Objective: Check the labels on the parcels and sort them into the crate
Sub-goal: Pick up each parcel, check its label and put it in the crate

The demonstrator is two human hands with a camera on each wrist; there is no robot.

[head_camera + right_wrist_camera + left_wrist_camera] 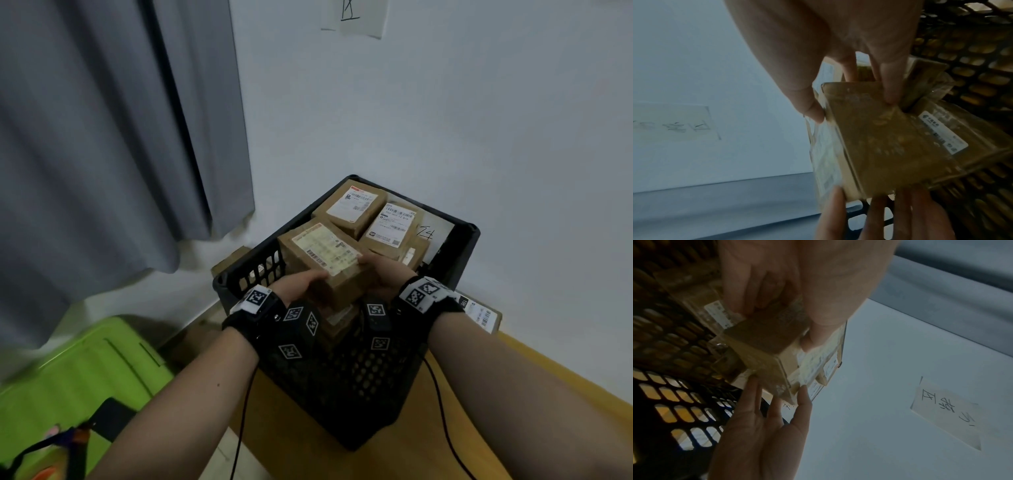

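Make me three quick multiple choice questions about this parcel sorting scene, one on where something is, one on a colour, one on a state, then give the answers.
1. Where is the held parcel?
A. Over the crate
B. On the green bin
C. On the floor by the curtain

2. What colour is the crate?
A. Green
B. Black
C. White

3. How is the held parcel carried?
A. By the left hand alone
B. By neither hand
C. By both hands

Answers:
1. A, the head view shows it above the other labelled parcels in the crate.
2. B, its perforated walls and rim are black; the green bin sits off to the left.
3. C, the left hand and right hand each grip a near corner, thumbs on the label side.
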